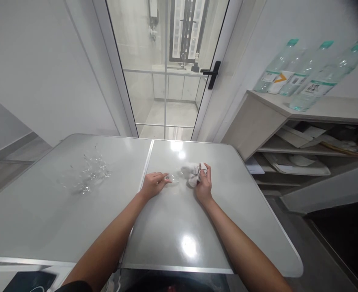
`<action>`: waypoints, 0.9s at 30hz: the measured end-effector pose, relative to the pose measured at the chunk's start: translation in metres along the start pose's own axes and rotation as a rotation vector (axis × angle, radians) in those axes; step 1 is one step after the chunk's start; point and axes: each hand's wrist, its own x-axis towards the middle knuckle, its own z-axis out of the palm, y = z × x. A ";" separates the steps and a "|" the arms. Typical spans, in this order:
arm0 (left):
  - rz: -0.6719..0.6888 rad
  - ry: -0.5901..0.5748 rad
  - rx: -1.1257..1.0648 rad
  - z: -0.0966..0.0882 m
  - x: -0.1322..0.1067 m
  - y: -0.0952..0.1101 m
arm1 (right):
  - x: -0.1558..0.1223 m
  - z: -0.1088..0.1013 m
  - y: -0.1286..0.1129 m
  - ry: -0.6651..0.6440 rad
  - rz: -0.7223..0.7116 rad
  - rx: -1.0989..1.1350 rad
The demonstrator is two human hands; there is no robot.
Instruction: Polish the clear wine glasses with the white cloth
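Near the middle of the table my left hand (pixel 155 183) is closed, its fingertips pinching one end of a small clear see-through piece (pixel 173 177). That piece looks like glass or plastic; its exact kind cannot be made out against the shiny top. My right hand (pixel 204 184) is wrapped round a crumpled white cloth (pixel 191 170) just to the right of it. The cloth's left end hangs close to the clear piece; whether they touch is unclear. On the left part of the table lies a loose cluster of similar clear pieces (pixel 89 174), with bright glints on them.
The grey table (pixel 172 231) has a metal-edged seam across it. A glazed door (pixel 211 75) with a black handle stands behind. On the right, several clear bottles with green caps (pixel 314 87) top a shelf unit (pixel 266 109) holding papers and a tray (pixel 297 164).
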 end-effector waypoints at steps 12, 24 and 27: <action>0.129 -0.077 -0.073 -0.002 -0.001 0.002 | -0.003 0.006 -0.004 -0.365 0.079 0.087; 0.139 -0.078 -0.048 0.000 -0.003 0.001 | 0.002 0.015 0.009 -0.305 0.190 -0.057; 0.156 -0.104 -0.052 -0.001 -0.002 0.001 | 0.001 0.013 0.009 -0.305 0.136 -0.024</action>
